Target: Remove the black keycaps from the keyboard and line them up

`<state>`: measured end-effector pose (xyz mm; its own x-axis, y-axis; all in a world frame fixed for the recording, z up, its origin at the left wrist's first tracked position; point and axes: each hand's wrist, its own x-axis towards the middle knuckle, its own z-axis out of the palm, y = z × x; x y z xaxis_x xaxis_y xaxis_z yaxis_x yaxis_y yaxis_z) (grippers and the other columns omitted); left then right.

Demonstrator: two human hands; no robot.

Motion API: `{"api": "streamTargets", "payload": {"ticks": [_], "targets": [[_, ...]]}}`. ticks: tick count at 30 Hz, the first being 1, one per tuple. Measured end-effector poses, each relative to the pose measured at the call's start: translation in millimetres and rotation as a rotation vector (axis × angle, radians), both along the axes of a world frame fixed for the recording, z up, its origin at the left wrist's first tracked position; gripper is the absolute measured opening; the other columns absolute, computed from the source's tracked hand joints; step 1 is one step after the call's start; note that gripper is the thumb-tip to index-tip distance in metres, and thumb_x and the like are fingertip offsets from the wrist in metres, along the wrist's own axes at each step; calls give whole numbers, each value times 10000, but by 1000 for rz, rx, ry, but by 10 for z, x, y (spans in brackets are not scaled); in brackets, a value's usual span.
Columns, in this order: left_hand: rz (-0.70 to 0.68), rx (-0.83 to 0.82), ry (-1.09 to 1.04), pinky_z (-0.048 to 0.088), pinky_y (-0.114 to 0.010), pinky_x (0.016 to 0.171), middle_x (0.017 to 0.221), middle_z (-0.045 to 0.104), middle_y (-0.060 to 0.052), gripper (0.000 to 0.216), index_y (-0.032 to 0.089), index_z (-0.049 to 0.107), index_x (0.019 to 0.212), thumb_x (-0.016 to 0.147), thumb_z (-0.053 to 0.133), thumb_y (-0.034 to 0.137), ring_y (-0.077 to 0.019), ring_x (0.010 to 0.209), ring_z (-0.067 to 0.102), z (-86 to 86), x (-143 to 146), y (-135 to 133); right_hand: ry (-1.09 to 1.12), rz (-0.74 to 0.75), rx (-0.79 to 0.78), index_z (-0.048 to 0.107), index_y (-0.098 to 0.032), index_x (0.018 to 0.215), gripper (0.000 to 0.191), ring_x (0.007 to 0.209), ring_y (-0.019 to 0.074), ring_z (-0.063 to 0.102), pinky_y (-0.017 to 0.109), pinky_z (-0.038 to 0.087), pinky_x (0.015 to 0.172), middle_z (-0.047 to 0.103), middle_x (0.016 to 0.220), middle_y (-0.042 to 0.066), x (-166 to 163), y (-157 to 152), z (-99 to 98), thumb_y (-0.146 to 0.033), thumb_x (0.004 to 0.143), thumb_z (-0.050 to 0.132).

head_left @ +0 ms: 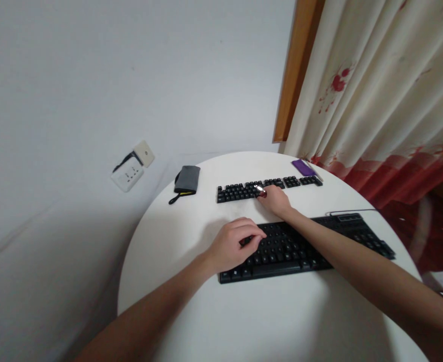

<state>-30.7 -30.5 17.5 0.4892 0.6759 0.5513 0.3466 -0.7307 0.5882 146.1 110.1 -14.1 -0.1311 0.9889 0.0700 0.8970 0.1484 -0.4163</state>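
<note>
A black keyboard (277,269) lies on the white round table, partly under both of my arms. My left hand (233,244) is over its left end, thumb and fingertips brought together in a pinch; whether anything sits between them is hidden. Farther back, loose black keycaps (238,193) are laid out in rows. My right hand (276,201) reaches across the keyboard to these rows, its fingers closed on a small tool with a shiny metal end (259,189) and a dark reddish part. The tool's tip lies over the keycaps.
A grey pouch (188,179) with a black loop is at the table's back left. A purple cloth (303,168) and a thin stick are at the back right. The keyboard's cable (351,210) runs off the right edge. A wall with a socket (128,174) and a curtain (357,125) stand behind.
</note>
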Motion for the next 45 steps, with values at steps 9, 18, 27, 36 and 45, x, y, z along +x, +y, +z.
{"api": "streamTargets", "payload": {"ticks": [9,18,27,36,45], "targets": [[-10,-8,5,528,-276,742,877,723,-69,186,166,713,937,921,529,143,-158,806,646,23,3,-13,-6,12,18,726,-203,851,147,891,238,690,276,466,729,751,903,93,-17,5,-17,-310,845,626],[-16,-23,11,530,-278,741,878,720,-66,179,165,713,939,916,538,140,-159,811,643,13,12,-6,-1,16,31,716,-209,832,131,879,244,689,283,463,721,748,882,89,-12,8,-27,-305,841,628],[-39,-33,30,542,-272,753,884,726,-70,182,168,717,934,919,536,148,-163,828,662,-7,12,-6,35,9,35,730,-181,822,132,841,245,689,277,443,682,747,858,116,-23,-17,21,-269,826,632],[-11,-50,44,541,-259,737,892,725,-69,188,169,723,941,913,539,147,-156,813,662,-19,-2,-3,499,69,232,708,-142,808,348,735,205,643,299,444,700,718,773,87,314,-301,409,-334,934,446],[8,-68,72,538,-241,688,866,723,-61,199,171,734,914,920,535,170,-140,755,661,-9,5,9,635,-13,314,686,-167,987,446,766,193,579,302,437,702,643,814,63,698,-927,581,-480,981,369]]}}
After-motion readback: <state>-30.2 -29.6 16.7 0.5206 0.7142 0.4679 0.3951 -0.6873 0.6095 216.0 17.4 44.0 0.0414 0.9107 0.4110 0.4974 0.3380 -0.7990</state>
